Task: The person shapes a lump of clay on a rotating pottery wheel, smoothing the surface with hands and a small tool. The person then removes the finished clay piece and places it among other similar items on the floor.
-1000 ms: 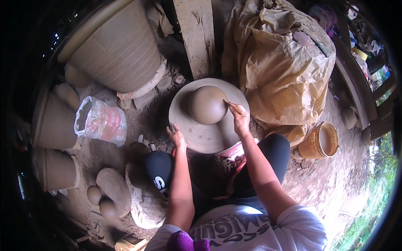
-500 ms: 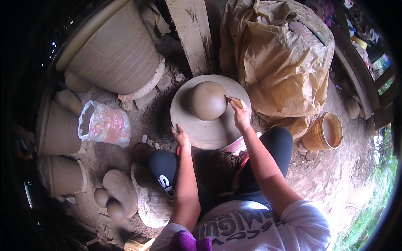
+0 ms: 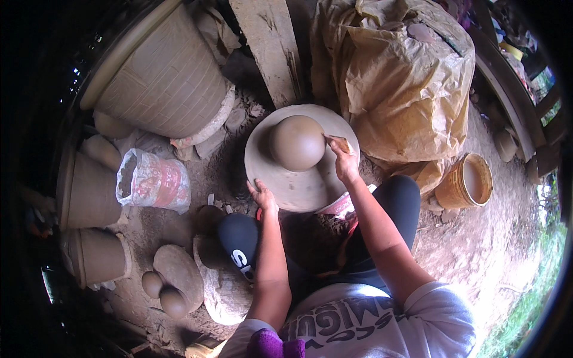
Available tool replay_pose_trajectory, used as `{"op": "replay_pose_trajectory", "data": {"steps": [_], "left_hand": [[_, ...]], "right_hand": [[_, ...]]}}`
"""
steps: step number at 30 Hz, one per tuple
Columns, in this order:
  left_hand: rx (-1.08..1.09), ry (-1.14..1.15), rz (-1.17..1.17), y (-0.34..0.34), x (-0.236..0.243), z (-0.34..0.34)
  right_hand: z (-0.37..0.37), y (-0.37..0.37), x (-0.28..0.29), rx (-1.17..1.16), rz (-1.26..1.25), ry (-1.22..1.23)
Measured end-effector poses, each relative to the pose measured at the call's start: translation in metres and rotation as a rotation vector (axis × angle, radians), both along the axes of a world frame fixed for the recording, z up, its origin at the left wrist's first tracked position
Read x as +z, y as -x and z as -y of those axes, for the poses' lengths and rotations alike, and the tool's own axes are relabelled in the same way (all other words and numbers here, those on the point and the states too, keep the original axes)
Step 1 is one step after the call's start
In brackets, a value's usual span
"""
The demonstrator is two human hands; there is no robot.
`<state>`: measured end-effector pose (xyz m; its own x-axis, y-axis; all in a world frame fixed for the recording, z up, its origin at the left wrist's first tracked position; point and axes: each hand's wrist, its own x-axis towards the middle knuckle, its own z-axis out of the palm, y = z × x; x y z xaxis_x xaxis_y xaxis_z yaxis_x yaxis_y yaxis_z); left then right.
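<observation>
A round, smooth clay pot (image 3: pixel 297 143) sits on a wide pottery wheel (image 3: pixel 271 194), off toward its far left side. Pinched in my right hand (image 3: pixel 345 163) is a small flat brown scraper (image 3: pixel 339 144), held at the pot's right side; whether it touches the clay is hard to tell. My left hand (image 3: pixel 262 196) lies at the wheel's near left rim with its fingers apart and nothing in it. The pot's underside is hidden from above.
A large brick-patterned clay planter (image 3: pixel 169 83) stands far left, near a plastic sack (image 3: pixel 156 182). Brown sheeting covers a bulky pile (image 3: pixel 406 89) at far right, beside an orange bucket (image 3: pixel 449 190). Two small clay balls (image 3: pixel 173 303) lie near left.
The view has shifted slightly. Both hands keep nearly the same places by the wheel and pot, and the scraper's flat face shows a little more.
</observation>
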<state>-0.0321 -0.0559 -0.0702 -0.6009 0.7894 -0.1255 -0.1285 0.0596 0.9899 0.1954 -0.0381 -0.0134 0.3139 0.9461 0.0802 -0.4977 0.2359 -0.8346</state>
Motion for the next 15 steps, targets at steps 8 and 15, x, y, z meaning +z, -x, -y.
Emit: {"op": "replay_pose_trajectory", "data": {"steps": [8, 15], "left_hand": [[0.042, 0.016, -0.085, -0.009, 0.009, 0.006], [0.048, 0.022, -0.105, -0.006, -0.002, 0.003]], "right_hand": [[0.002, -0.001, -0.003, -0.009, -0.024, 0.047], [0.002, -0.005, -0.001, 0.000, -0.127, 0.043]]}}
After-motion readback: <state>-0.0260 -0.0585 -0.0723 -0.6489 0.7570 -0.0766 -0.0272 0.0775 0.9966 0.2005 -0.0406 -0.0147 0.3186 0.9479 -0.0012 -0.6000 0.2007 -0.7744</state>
